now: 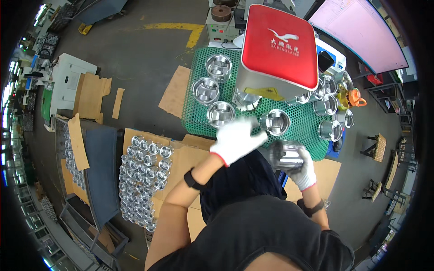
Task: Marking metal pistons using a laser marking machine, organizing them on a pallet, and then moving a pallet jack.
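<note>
Right grip: the right hand (304, 169), in a white knit glove with a red cuff, is closed around a metal piston (285, 156), fingers wrapped under it.
Held piece: a short cylinder of bright, polished metal, smooth and mirror-like, lying tilted on its side in the right grip, just off the near edge of the desk (199, 118).
Left grip: the left hand (236, 139), gloved the same way, is spread open and flat with nothing in it, fingers stretched toward the right.
Nearest to the left grip: 1 upright piston (221, 114) just beyond its fingers, and another (275, 122) just beyond and right of them; both are round, hollow-topped and shiny.
Surface: the desk carries a green plastic mat with a honeycomb of holes.
Beyond both grips: a boxy machine head (279, 45) with a glossy red rounded top and grey sides hangs over the mat.
Left of the left grip, lower down: many more pistons (143, 178) packed in rows on brown cardboard.
</note>
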Demonstrator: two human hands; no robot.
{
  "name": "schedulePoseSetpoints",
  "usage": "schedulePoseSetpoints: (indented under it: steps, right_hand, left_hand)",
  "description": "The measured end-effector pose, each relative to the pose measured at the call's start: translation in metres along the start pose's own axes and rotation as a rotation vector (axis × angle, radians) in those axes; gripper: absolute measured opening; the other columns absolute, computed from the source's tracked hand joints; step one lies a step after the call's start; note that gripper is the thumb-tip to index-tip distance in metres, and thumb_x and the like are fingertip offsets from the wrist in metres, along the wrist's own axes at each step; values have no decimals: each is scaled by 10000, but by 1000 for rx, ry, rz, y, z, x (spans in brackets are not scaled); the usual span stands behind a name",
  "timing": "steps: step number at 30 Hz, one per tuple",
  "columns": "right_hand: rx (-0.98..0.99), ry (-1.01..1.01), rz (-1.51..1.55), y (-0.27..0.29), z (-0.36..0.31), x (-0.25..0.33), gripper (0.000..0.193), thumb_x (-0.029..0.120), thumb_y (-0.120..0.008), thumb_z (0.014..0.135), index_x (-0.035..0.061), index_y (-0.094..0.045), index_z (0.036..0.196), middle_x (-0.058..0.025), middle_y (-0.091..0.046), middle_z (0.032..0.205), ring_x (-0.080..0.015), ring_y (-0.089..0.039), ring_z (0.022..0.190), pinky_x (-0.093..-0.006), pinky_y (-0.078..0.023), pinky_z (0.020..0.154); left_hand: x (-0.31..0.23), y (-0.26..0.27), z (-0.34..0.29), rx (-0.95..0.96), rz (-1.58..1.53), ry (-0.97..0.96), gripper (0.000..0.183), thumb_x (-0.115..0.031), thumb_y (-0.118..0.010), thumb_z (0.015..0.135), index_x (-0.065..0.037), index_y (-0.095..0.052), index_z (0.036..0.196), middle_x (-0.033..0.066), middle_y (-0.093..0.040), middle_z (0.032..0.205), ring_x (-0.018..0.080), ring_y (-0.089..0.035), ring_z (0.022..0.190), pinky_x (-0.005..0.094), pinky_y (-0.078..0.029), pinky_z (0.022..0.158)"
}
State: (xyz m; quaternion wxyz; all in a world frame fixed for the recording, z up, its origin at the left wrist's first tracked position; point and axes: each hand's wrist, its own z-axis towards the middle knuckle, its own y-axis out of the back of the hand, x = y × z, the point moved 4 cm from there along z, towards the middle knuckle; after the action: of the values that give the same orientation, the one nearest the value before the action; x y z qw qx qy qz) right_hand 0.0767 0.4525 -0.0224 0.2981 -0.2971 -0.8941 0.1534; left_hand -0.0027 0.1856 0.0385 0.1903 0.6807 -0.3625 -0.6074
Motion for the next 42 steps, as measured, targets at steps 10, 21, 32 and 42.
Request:
schedulePoseSetpoints:
  steps: [10, 21, 32, 42]
  right_hand:
    - [48, 377, -127, -33, 37, 85, 504, 227, -630, 942, 99, -475, 1405, -91, -600, 1294, -279, -598, 1201, -494, -564, 924]
    - [173, 836, -1665, -187, 146, 50, 717, 531, -755, 756, 66, -586, 1276, -139, -672, 1173, -311, -620, 1114, -397, -504, 924]
    - [201, 1011, -2048, -236, 139, 20, 886, 534, -720, 762, 147, -375, 1480, -177, -649, 1221, -353, -679, 1026, -410, -546, 883]
    - [-27, 1145, -1955, -235, 153, 12, 655, 541, -608, 847, 201, -517, 1400, -101, -736, 923, -327, -715, 753, -424, -557, 693]
  left_hand:
    - [98, -25, 127, -188, 60, -147, 592, -408, -825, 651, -126, -600, 1120, 126, -617, 1129, 339, -640, 997, 409, -535, 861]
    - [103, 75, -102, -506, -927, 115, 935, -167, -890, 691, 73, -369, 1429, 194, -612, 1226, 262, -628, 1130, 369, -524, 961]
    - [242, -32, -345, -856, -1565, 868, 651, -55, -705, 831, -57, -443, 1427, 124, -660, 1198, 269, -695, 989, 383, -595, 840]
    - [228, -59, -322, -608, -1704, 807, 442, -131, -695, 873, -38, -563, 1285, 162, -696, 1146, 302, -719, 968, 438, -617, 836]
